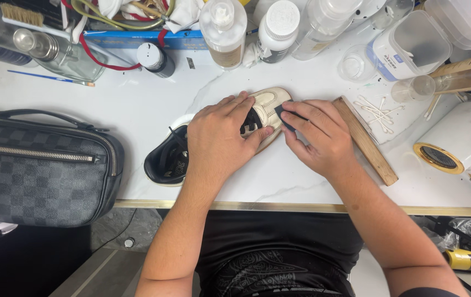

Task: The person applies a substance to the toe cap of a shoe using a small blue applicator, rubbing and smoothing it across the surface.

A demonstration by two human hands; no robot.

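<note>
I see the shoe (213, 140) lying on the white table (136, 104), pinned under the left hand (219, 140); the right hand (320, 137) pinches a dark pad (284, 114) against its cream toe

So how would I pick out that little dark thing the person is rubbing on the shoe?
Find the white marble table, then the cream and black shoe lying at its middle under the left hand. At the shoe's toe, the right hand pinches a small dark pad, the only dark item pressed against the pale toe.
</note>
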